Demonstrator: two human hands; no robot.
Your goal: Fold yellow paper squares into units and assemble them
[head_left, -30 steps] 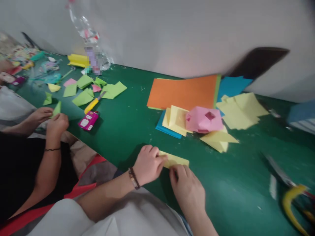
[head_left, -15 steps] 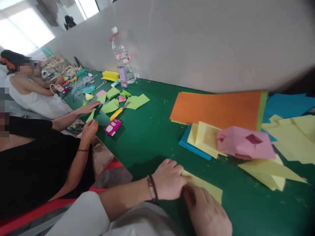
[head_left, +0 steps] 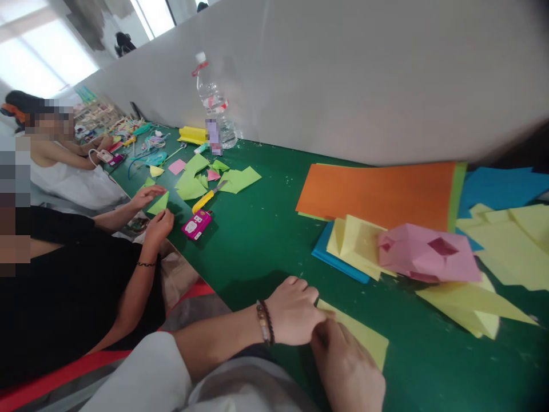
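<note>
A pale yellow sheet of paper [head_left: 362, 331] lies on the green table [head_left: 257, 252] in front of me. My left hand [head_left: 295, 313], with beaded bracelets at the wrist, is closed over the sheet's left end, its fingers curled. My right hand [head_left: 349, 363] is closed at the same end, its fingertips meeting those of my left hand. The part of the sheet under my fingers is hidden. Beyond it, a pink folded paper shape [head_left: 414, 249] with diamond-shaped openings rests on folded yellow paper [head_left: 358, 243].
Orange sheets [head_left: 377, 189], blue paper [head_left: 501, 186] and yellow pieces [head_left: 510, 246] lie at the back right. To the left, a co-worker's hands [head_left: 159, 226] hold green paper. Nearby are a yellow utility knife [head_left: 203, 201], a purple box [head_left: 197, 224] and a water bottle [head_left: 214, 103].
My right hand has shifted a little left and up along the yellow sheet, closer to my left hand, which stays almost still. The co-worker's far hand has drawn back slightly.
</note>
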